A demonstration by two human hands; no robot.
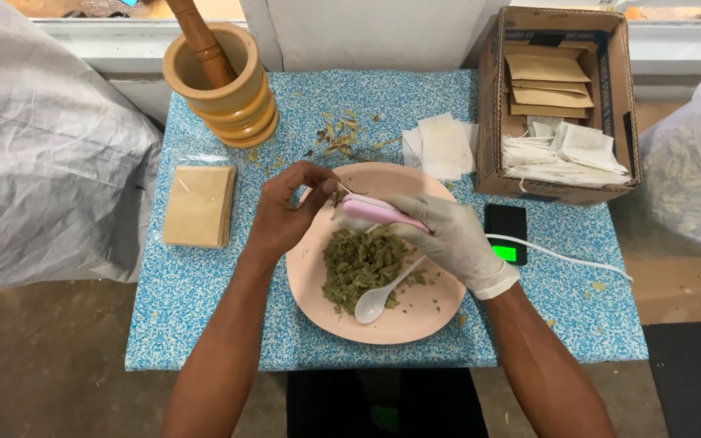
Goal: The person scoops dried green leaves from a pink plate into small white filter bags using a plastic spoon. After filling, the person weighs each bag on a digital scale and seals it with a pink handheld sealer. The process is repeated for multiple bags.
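Observation:
My right hand, in a pale glove, grips a pink handheld tool over the pink plate. My bare left hand pinches a small thin item at the tool's left tip; what it is I cannot tell. A heap of dried green leaves lies on the plate. A white spoon rests in the plate beside the leaves, under my right hand.
A wooden mortar with pestle stands back left. Brown paper packets lie left. Loose white sachets, a cardboard box of sachets, a small black scale and a white cord sit right. A bag of leaves is far right.

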